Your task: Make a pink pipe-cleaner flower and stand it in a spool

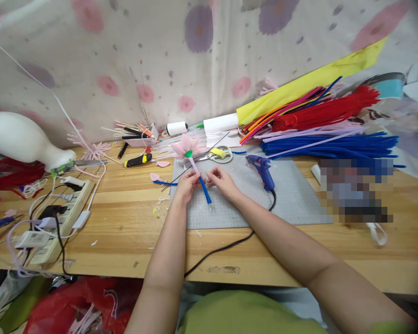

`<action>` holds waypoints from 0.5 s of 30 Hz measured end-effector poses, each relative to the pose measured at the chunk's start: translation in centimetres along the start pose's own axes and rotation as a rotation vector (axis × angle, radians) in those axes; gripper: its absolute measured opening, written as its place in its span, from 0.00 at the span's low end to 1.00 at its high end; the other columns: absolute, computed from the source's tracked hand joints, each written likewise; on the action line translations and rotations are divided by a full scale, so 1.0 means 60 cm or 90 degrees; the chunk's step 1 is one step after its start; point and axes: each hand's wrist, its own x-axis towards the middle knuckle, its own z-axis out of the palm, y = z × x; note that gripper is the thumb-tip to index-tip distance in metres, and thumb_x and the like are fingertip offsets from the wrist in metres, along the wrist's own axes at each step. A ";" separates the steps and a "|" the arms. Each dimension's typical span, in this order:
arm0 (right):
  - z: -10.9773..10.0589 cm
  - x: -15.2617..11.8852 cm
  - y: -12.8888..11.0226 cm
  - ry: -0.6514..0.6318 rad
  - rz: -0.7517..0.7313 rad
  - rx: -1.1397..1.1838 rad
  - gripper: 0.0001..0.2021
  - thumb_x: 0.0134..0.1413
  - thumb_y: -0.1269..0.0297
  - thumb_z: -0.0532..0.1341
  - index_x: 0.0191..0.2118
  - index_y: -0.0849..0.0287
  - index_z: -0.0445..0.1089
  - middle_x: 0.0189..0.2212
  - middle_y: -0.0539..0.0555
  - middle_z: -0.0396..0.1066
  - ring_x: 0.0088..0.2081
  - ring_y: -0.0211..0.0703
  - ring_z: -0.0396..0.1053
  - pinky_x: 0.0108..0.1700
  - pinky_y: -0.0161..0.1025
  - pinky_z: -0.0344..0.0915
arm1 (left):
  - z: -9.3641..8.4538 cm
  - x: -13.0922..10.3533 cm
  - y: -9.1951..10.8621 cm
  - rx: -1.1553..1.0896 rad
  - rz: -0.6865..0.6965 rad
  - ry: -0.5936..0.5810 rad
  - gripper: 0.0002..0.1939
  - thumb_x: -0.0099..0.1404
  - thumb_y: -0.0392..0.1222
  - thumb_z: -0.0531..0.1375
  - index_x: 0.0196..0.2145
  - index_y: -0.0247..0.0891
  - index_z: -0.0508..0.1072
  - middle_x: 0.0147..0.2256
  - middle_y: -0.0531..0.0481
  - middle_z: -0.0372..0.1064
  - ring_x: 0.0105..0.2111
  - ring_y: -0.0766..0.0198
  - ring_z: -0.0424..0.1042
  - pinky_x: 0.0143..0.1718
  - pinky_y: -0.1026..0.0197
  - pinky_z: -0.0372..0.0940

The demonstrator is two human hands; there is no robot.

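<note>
My left hand [189,185] is closed round the stem of a pink craft flower [187,147] with a green centre. Below the bloom the stem is pale lilac; under my fingers it continues as blue pipe cleaners [205,191], pointing down over the grey cutting mat [282,204]. Just right of the stem, my right hand [223,182] has its thumb and fingertips pinched together. Whatever they may hold is too small to make out. Behind my hands lie scissors [223,155] with a yellow piece by the handles. A blue glue gun [263,170] rests on the mat to the right.
A yellow-black cutter [138,160] and pink petals [156,177] lie left of the mat. Blue [327,144] and red [320,113] pipe cleaner bundles are piled at the back right. The glue gun's black cord [223,250] runs under my right arm. A power strip [64,222] sits far left.
</note>
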 end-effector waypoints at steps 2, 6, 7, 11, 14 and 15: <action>-0.009 0.005 -0.005 0.025 0.049 0.085 0.15 0.43 0.54 0.63 0.29 0.59 0.61 0.25 0.48 0.67 0.27 0.33 0.67 0.29 0.33 0.66 | -0.006 -0.007 0.006 0.034 -0.019 -0.075 0.14 0.42 0.41 0.67 0.25 0.34 0.67 0.20 0.55 0.65 0.20 0.71 0.67 0.25 0.66 0.64; -0.025 0.014 -0.018 -0.083 0.130 0.281 0.10 0.47 0.60 0.62 0.34 0.60 0.66 0.33 0.54 0.72 0.34 0.36 0.70 0.39 0.36 0.68 | -0.013 -0.022 0.012 0.125 -0.083 -0.244 0.15 0.44 0.42 0.67 0.27 0.34 0.67 0.20 0.56 0.64 0.18 0.72 0.65 0.23 0.65 0.64; -0.027 0.015 -0.020 -0.099 0.141 0.318 0.09 0.48 0.62 0.61 0.35 0.60 0.66 0.33 0.54 0.73 0.36 0.37 0.71 0.41 0.37 0.68 | -0.014 -0.025 0.012 0.150 -0.105 -0.277 0.15 0.44 0.43 0.67 0.27 0.34 0.67 0.20 0.56 0.63 0.18 0.72 0.65 0.23 0.65 0.64; -0.030 0.015 -0.027 -0.068 0.183 0.366 0.03 0.50 0.67 0.60 0.33 0.60 0.68 0.32 0.54 0.74 0.34 0.36 0.72 0.42 0.36 0.68 | -0.019 -0.034 0.010 0.203 -0.157 -0.330 0.17 0.44 0.44 0.68 0.27 0.34 0.66 0.20 0.55 0.64 0.19 0.70 0.66 0.23 0.65 0.63; -0.024 0.009 -0.038 -0.058 0.172 0.347 0.04 0.46 0.68 0.63 0.32 0.60 0.69 0.30 0.52 0.74 0.32 0.35 0.71 0.37 0.34 0.67 | -0.015 -0.037 0.008 0.169 -0.138 -0.308 0.19 0.45 0.47 0.67 0.32 0.34 0.69 0.26 0.50 0.69 0.23 0.67 0.70 0.28 0.64 0.65; -0.021 0.007 -0.044 -0.066 0.149 0.337 0.06 0.44 0.67 0.64 0.31 0.60 0.70 0.29 0.52 0.73 0.31 0.35 0.71 0.35 0.33 0.67 | -0.011 -0.037 0.008 0.142 -0.117 -0.293 0.20 0.45 0.49 0.67 0.33 0.34 0.69 0.28 0.49 0.70 0.25 0.66 0.71 0.29 0.63 0.65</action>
